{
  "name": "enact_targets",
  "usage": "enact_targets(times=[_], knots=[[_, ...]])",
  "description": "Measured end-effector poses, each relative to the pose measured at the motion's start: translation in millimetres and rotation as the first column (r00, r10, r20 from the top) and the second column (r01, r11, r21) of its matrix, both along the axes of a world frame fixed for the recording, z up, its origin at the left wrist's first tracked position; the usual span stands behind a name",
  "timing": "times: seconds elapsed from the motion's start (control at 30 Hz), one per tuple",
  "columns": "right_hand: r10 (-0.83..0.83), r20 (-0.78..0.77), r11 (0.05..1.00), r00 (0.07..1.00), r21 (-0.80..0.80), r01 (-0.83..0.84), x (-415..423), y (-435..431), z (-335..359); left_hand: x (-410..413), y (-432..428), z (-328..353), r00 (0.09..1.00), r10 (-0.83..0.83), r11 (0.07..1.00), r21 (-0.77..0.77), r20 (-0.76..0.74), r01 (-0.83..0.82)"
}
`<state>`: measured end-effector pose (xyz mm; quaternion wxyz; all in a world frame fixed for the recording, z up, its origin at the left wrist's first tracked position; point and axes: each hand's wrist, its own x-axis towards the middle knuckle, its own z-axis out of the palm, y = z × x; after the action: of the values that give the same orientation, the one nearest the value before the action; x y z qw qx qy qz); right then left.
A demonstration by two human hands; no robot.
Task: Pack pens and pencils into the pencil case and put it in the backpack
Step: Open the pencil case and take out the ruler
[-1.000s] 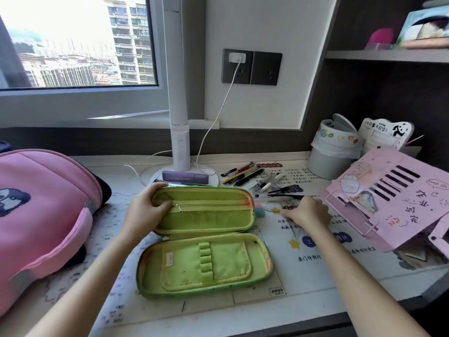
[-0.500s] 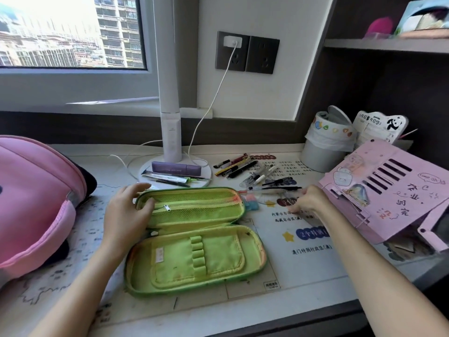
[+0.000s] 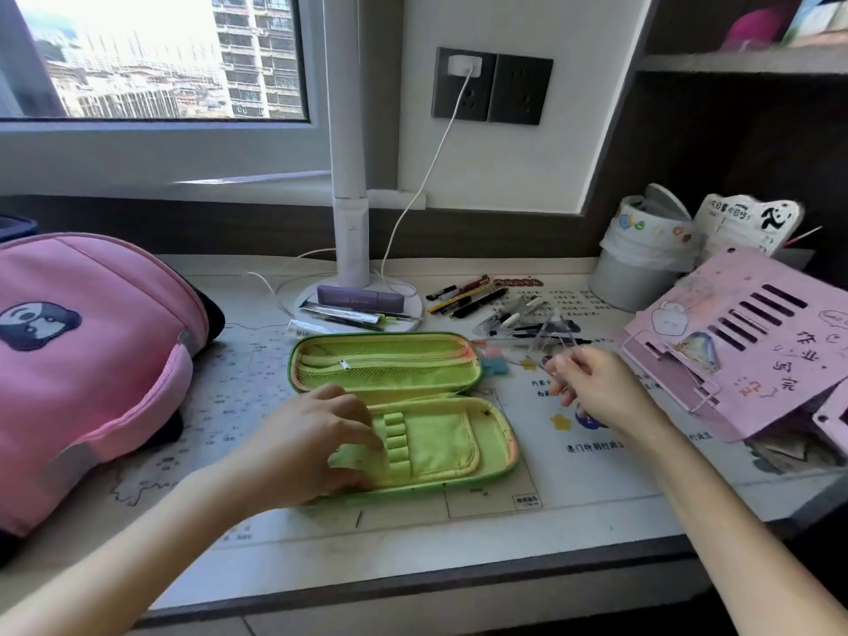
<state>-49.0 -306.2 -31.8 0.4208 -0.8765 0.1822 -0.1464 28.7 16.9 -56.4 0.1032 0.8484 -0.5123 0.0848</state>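
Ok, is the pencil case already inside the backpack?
No, the pencil case lies open on the desk, beside the pink backpack.

Upper left: window [image 3: 147, 57] onto high-rise blocks; at centre a white lamp post [image 3: 349, 130] rose from a round lamp base [image 3: 413, 309] that carried a purple box [image 3: 360, 297]. Above centre, a dark wall socket [image 3: 492, 87] held a white plug [image 3: 464, 65], its cable [image 3: 426, 176] trailing down to the desk beside the base. Right side: grey bin [image 3: 628, 277] with white liner, panda card [image 3: 752, 222] just beside it, a tilted pink board [image 3: 757, 342] with dark slots lower down, a shelf [image 3: 734, 62] at upper right, and a printed desk mat [image 3: 573, 470] across the lower centre.
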Motion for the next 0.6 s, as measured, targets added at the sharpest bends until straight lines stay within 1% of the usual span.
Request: enact_targets(times=[0.07, 0.13, 0.27, 0.37, 0.43, 0.5, 0.53, 0.57, 0.6], knots=[[0.210, 0.024, 0.970, 0.977, 0.119, -0.211, -18.5, 28.6, 9.9, 1.4, -0.6, 2.9, 1.000, -0.009, 0.998, 0.065, 0.002, 0.009], [0.335, 0.041, 0.931, 0.941, 0.141, -0.337, -29.6, 48.9, 10.5, 3.7, -3.7, 9.1, 1.000, -0.002, 0.986, 0.168, -0.001, 0.002], [0.431, 0.065, 0.890, 0.900, 0.132, -0.436, -40.5, 73.7, 4.4, 3.5, -13.5, 22.6, 0.996, -0.029, 0.907, 0.421, 0.088, -0.010], [0.478, 0.046, 0.873, 0.877, 0.085, -0.480, -45.4, 83.0, 0.5, 3.2, -16.4, 27.1, 0.988, -0.071, 0.867, 0.499, 0.139, -0.008], [0.511, 0.014, 0.859, 0.859, 0.015, -0.512, -48.1, 85.4, -1.6, 1.9, -15.4, 28.6, 0.988, -0.083, 0.870, 0.492, 0.133, 0.007], [0.544, -0.021, 0.837, 0.839, -0.054, -0.544, -49.9, 85.1, -4.2, 4.3, -10.6, 32.1, 0.995, -0.074, 0.897, 0.440, 0.072, 0.034], [0.553, -0.027, 0.828, 0.833, -0.094, -0.553, -50.5, 85.7, -4.8, 5.7, -6.9, 33.2, 0.999, -0.048, 0.923, 0.383, 0.007, 0.041], [0.555, -0.006, 0.819, 0.832, -0.169, -0.548, -50.5, 86.7, -5.4, 7.7, -2.4, 33.4, 0.997, -0.026, 0.956, 0.291, -0.076, 0.047], [0.556, 0.052, 0.801, 0.829, -0.298, -0.519, -49.6, 89.0, -5.5, 9.6, 1.9, 33.1, 0.988, -0.005, 0.986, 0.161, -0.154, 0.030]])
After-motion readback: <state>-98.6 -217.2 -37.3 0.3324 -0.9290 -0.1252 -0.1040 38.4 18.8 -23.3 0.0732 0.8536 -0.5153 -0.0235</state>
